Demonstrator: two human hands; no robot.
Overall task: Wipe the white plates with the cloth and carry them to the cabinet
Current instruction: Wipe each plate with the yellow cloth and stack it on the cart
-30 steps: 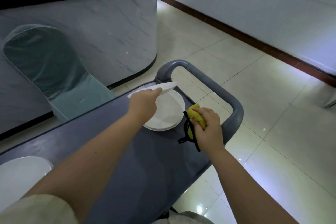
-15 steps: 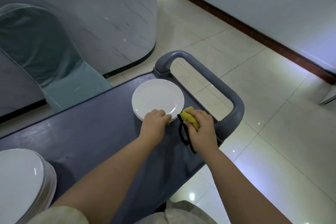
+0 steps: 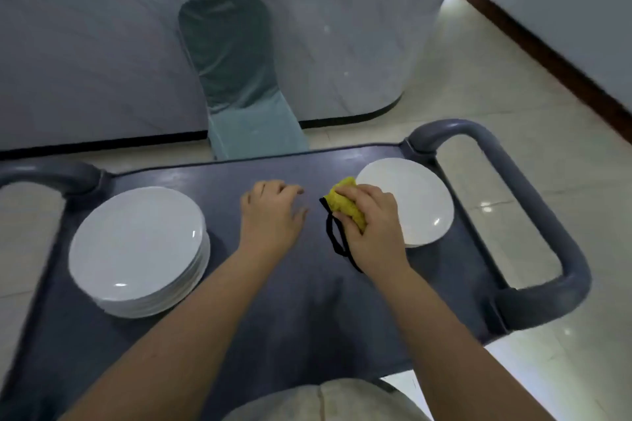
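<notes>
A stack of several white plates stands on the left end of the grey cart top. A smaller pile of white plates lies at the right end, near the cart handle. My right hand grips a bunched yellow cloth with a black edge strip hanging down, just left of the right pile and partly over its rim. My left hand hovers over the bare middle of the cart, fingers loosely spread, holding nothing.
The cart has thick grey loop handles at the right and left ends. Beyond it stand a chair in a teal cover and a marble-fronted counter. Glossy tiled floor and a dark skirting board lie to the right.
My left hand let go of the plate on the right pile and moved left over the bare cart top. My view swung left, bringing the left stack fully into sight. The right hand still holds the cloth.
</notes>
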